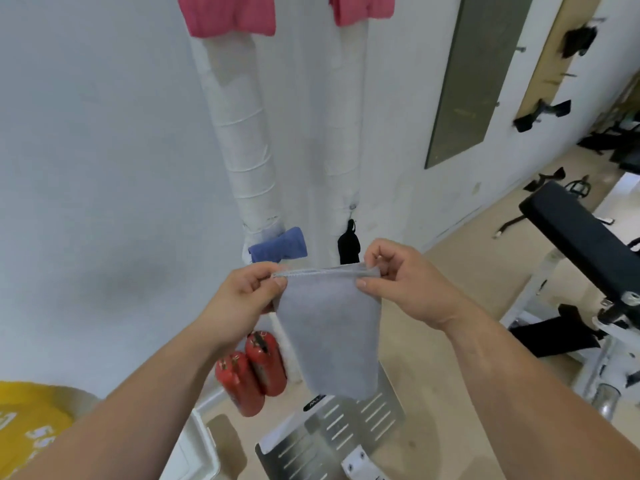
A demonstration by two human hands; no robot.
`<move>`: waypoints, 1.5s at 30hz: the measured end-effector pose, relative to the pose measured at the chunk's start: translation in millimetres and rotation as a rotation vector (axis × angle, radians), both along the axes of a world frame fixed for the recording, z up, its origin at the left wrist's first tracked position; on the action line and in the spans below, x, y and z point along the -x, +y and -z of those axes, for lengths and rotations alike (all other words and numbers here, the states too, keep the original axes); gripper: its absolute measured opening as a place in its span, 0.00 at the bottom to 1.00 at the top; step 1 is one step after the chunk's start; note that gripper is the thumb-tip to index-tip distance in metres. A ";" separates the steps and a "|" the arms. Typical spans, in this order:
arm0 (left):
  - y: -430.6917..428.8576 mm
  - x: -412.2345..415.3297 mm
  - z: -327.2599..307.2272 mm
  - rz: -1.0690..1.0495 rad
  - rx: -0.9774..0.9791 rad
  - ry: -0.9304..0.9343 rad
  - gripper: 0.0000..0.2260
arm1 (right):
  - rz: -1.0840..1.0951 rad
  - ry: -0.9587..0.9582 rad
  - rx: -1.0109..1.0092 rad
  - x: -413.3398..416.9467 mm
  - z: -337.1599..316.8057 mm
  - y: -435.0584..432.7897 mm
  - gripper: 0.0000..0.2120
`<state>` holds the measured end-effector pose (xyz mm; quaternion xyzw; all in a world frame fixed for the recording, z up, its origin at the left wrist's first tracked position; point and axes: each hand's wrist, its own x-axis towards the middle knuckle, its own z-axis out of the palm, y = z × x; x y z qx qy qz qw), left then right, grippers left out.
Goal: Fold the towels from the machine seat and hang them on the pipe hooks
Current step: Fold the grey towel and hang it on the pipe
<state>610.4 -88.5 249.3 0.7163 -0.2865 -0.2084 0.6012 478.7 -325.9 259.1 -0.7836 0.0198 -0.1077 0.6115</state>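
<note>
A folded grey towel (332, 334) hangs in front of me, held by its top edge. My left hand (242, 299) pinches the top left corner and my right hand (405, 282) pinches the top right corner. Behind it, two white wrapped pipes (242, 133) run down the wall. A blue towel (278, 245) hangs low on the left pipe and a black cloth (348, 245) hangs from a hook (352, 211) on the right pipe. Two pink towels (230, 13) hang high on the pipes.
Two red fire extinguishers (251, 372) stand by the wall below my hands. A metal footplate (339, 431) lies near my feet. A black padded machine seat (581, 233) on a white frame is at right, with black straps on the wall (540, 114).
</note>
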 end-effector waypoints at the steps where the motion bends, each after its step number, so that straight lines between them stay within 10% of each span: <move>1: -4.0 -1.3 -11.2 0.041 0.010 -0.008 0.13 | 0.002 -0.033 -0.041 0.0 -5.7 -3.5 0.09; 6: -24.8 0.6 -75.6 0.398 -0.054 -0.049 0.31 | 0.050 -0.159 -0.114 3.8 -26.7 -10.9 0.11; 13: -73.7 7.5 -117.3 0.642 -0.465 -0.322 0.22 | 0.176 -0.199 -0.003 15.1 -31.7 -12.2 0.19; 26: -110.7 25.9 -115.2 0.430 -0.424 -0.512 0.12 | 0.036 -0.025 -0.325 46.3 53.5 -21.6 0.08; 45: -78.9 -51.2 -80.0 0.010 -0.347 -0.324 0.20 | 0.074 0.216 -0.286 38.2 107.1 -43.6 0.36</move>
